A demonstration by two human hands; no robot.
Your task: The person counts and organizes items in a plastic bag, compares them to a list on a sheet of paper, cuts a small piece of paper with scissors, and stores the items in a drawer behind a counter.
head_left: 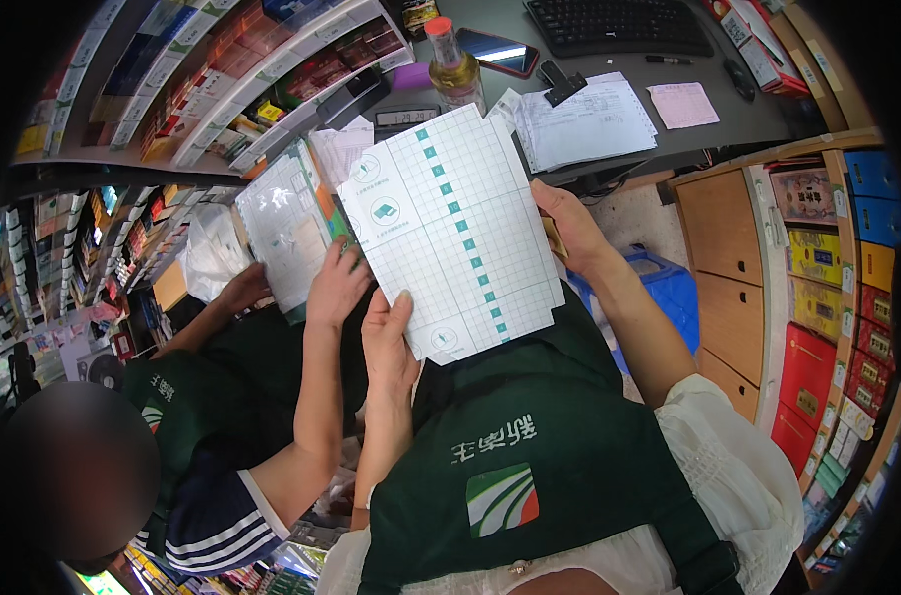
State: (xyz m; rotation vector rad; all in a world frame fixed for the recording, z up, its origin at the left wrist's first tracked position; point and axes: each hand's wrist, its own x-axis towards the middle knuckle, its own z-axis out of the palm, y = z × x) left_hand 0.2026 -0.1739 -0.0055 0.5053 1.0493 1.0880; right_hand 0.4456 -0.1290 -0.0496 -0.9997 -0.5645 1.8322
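My left hand (391, 335) grips the lower left edge of a white sheet with a printed grid and green number squares (462, 238), its thumb on the front. The sheet's right edge is in my right hand (569, 223), with fingers partly hidden behind it. A small tan item shows beside those fingers. Close on the left, a person in a matching green apron has both hands on a clear plastic-covered packet (283, 227); its colourful edge lies near the sheet.
The dark desk (621, 82) ahead bears a glass bottle with a red cap (450, 67), a phone (499, 52), a keyboard (621, 28), clipped papers (580, 123) and a pink slip (683, 104). Shelves stand left; wooden cabinets (722, 260) and a blue plastic-lined bin (659, 297) stand right.
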